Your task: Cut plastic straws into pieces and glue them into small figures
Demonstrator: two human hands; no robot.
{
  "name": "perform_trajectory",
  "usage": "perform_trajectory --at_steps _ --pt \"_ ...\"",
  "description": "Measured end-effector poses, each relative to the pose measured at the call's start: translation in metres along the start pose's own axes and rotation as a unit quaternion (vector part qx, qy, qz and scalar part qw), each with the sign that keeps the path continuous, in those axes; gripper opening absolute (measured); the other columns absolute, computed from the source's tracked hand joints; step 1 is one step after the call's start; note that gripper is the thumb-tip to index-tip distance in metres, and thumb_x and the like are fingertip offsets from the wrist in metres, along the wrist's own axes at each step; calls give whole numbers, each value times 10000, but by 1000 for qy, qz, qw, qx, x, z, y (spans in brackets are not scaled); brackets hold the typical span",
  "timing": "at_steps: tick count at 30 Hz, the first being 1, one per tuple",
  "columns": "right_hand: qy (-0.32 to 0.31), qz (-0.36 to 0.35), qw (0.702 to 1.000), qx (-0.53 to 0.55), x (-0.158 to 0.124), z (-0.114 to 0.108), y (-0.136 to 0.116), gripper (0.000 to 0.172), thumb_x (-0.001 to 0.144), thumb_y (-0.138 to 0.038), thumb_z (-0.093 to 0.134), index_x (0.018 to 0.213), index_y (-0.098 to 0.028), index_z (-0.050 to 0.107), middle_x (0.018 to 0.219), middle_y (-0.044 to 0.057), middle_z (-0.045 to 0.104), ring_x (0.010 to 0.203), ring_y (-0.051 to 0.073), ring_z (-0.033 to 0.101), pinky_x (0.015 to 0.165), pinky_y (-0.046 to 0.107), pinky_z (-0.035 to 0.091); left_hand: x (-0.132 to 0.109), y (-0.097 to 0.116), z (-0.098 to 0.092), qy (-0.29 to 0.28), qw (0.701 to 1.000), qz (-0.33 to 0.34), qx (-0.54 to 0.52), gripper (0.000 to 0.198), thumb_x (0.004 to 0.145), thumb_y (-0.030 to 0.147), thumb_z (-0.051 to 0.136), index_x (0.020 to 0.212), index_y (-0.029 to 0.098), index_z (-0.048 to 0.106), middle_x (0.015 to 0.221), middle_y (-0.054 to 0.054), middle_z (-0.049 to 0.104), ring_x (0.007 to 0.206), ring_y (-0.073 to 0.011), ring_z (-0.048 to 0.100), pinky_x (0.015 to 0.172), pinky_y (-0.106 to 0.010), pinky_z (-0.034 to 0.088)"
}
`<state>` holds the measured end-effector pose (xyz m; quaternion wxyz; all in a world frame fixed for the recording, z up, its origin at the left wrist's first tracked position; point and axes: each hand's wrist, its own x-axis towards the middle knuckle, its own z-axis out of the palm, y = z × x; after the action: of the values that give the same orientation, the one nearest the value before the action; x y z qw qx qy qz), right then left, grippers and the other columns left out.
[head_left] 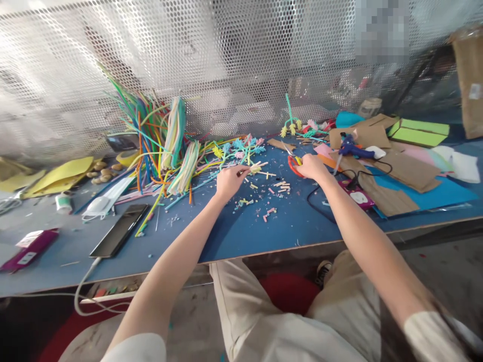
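My left hand (230, 182) is over the middle of the blue table, its fingers pinched on a pale yellow pipe cleaner piece (256, 169) that sticks out to the right. To its right, my right hand (312, 167) is closed around the red and yellow handles of a pair of scissors (293, 163). The blades point away from me, up and to the left, apart from the yellow piece. Short cut pipe cleaner bits (282, 186) lie scattered between and below the hands. Just beyond the left hand is a cluster of blue, pink and yellow pipe cleaner shapes (245, 147).
Bundles of long pipe cleaners (173, 136) stand at the left back, near a phone (119, 231) on a cable. On the right, a blue glue gun (352, 148) with a dark cord rests on cardboard (407, 168). A perforated metal screen (249, 60) closes off the back.
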<state>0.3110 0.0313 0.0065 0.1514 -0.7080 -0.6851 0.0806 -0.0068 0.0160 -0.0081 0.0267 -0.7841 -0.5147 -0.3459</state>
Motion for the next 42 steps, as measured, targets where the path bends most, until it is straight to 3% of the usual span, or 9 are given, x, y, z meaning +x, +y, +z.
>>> perform_trajectory --at_steps 3,6,10,15,20,32,42 --pt "72 -24 994 78 -5 -4 -2 213 839 -364 631 832 -160 693 849 144 750 805 258 689 656 291 432 0 -1 2 1 1000 -5 -6 155 923 372 679 1006 323 800 868 20 795 765 -176 731 693 -248 490" --pt "117 -60 979 157 -11 -10 -9 280 883 -439 602 842 -175 684 811 95 740 760 224 669 631 276 406 0 -4 4 9 1000 -2 -8 168 928 382 670 1011 317 800 867 18 796 754 -175 733 685 -249 494" --pt "123 -97 976 150 -19 -14 -18 446 853 -638 606 816 -197 661 777 68 721 726 219 646 587 275 353 0 -6 5 34 999 0 0 187 933 409 661 1007 312 803 850 10 795 748 -173 732 684 -248 493" --pt "103 -112 984 87 -22 -12 -26 494 794 -713 642 877 -227 613 805 66 722 763 253 662 612 288 349 2 -7 1 78 995 -48 -32 212 919 445 674 996 301 808 759 11 775 666 -160 700 670 -252 493" --pt "109 -144 981 71 -22 -7 -29 461 771 -687 678 826 -237 590 801 52 713 750 249 661 614 290 342 1 -5 1 105 984 -89 -109 245 919 460 662 1000 278 806 820 8 790 617 -145 678 624 -250 501" --pt "95 -152 982 61 -31 -4 -40 406 761 -619 702 841 -234 603 884 60 747 787 256 670 611 291 343 -1 3 -4 120 989 -75 -30 220 937 447 660 1021 310 810 750 10 779 665 -180 713 733 -284 503" --pt "90 -149 983 51 -32 0 -46 381 770 -598 700 833 -239 589 902 49 749 793 259 680 605 299 336 -4 8 -5 111 989 -76 -58 239 967 455 620 1077 322 786 680 41 754 672 -162 734 729 -255 507"
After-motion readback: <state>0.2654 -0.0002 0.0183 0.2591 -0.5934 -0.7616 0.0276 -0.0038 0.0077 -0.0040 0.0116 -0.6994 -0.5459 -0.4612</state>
